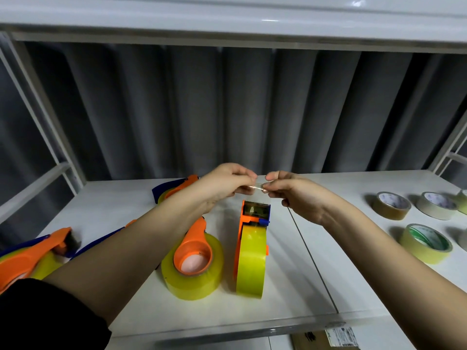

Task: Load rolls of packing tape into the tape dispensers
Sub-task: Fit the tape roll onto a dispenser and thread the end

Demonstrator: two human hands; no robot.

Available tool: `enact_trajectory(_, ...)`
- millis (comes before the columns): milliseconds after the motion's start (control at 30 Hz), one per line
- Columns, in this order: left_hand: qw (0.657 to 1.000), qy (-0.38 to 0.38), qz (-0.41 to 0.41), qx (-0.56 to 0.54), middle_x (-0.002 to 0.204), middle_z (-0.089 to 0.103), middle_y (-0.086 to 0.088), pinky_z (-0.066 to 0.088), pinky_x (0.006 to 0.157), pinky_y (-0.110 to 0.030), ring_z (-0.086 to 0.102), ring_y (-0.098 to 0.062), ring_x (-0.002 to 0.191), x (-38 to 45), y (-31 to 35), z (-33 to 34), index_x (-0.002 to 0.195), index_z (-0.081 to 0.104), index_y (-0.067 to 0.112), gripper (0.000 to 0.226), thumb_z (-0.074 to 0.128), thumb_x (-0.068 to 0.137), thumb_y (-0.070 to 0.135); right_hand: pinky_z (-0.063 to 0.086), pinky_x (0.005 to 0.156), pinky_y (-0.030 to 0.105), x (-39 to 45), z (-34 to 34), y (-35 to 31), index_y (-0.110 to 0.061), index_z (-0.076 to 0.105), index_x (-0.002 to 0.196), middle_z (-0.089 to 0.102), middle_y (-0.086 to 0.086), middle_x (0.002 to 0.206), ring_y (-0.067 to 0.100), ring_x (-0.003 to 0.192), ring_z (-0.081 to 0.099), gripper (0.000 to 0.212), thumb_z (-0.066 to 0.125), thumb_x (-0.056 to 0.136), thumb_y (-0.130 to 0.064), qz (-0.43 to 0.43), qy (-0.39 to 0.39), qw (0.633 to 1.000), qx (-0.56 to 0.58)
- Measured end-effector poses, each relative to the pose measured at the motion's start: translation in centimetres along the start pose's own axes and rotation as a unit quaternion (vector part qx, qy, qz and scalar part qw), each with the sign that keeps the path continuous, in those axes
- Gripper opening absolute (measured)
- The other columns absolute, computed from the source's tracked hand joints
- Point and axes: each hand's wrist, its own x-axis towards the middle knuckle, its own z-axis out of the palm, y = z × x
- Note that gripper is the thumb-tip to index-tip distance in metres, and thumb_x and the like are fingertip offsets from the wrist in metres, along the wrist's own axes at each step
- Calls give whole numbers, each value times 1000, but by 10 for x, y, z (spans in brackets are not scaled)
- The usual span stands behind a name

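The left hand (222, 183) and the right hand (290, 193) each pinch one corner of a clear tape end (256, 187), stretched between them just above the cutter head of the upright dispenser (252, 223). That dispenser stands on edge at the middle of the table (328, 261), its yellow roll (251, 261) already seated, the head at its 12 o'clock. To do this well, I judge the strip should be kept taut and square to the head, then laid down evenly over the blade so it does not fold onto itself or stick skewed. At 9 o'clock, just beside it, a second loaded dispenser (193, 258) lies flat. More dispensers lie farther toward 9 and 10 o'clock; spare rolls (427, 242) wait at 3 o'clock, well apart.
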Motion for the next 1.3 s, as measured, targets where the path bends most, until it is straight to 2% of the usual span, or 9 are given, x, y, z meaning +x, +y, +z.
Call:
enact_trajectory(100,997,-24,-65,-25,83,66,6,40,92,-31,65,-4,78,4,2,1,92,56,25,10,54,93,16,36,73,26,-2,-1,-1,-22,59,93,64,-5,83,11,89,54,12,59,90,-11,-47,-2,997,-61)
enact_trajectory(267,995,-52,-81,38,67,56,3,25,52,-23,50,-2,50,11,7,-1,92,53,21,13,53,89,8,43,66,4,-6,-1,-1,-14,58,97,65,-6,79,-6,74,62,12,56,93,-4,-129,-24,986,-100)
enact_trajectory(600,973,-167,-128,94,54,50,10,17,50,-21,28,-5,51,20,10,-5,78,47,20,17,39,87,9,45,75,9,-11,-6,6,-20,62,99,67,-5,92,0,88,60,12,56,94,-29,-192,2,959,-210)
enact_trajectory(667,972,-173,-135,88,52,49,11,18,50,-21,27,-5,51,21,9,-5,78,44,21,16,38,87,9,44,75,17,-13,-6,10,-25,61,99,63,-12,94,3,91,55,23,51,93,-44,-240,87,909,-331)
enact_trajectory(733,970,-182,-141,81,52,48,11,18,50,-21,27,-5,50,21,9,-5,78,42,21,15,37,87,9,42,76,25,-15,-7,15,-27,59,101,61,-13,96,6,90,52,31,45,92,-53,-322,166,815,-453)
enact_trajectory(833,966,-199,-148,77,52,47,11,18,49,-20,26,-4,48,22,10,-5,78,42,20,14,35,85,9,39,69,28,-13,-7,22,-23,61,101,61,-7,94,14,85,53,35,46,90,-53,-414,182,696,-558)
enact_trajectory(933,961,-211,-153,89,50,45,11,17,51,-21,25,-4,50,23,10,-5,74,44,19,17,33,85,10,36,63,30,-9,-4,25,-20,63,95,61,-4,88,19,79,52,35,48,89,-51,-446,183,649,-589)
enact_trajectory(1033,960,-214,-151,103,48,43,11,18,51,-20,25,-4,51,22,11,-4,71,49,17,23,32,85,10,38,63,30,-7,-2,23,-22,65,89,61,-6,86,18,80,53,32,49,89,-50,-437,176,682,-560)
enact_trajectory(1300,959,-203,-131,148,49,44,10,18,52,-23,27,-6,48,17,15,-6,70,52,16,20,39,85,14,40,76,24,-10,5,18,-28,66,83,58,-18,84,5,91,47,20,56,85,-46,-340,102,848,-394)
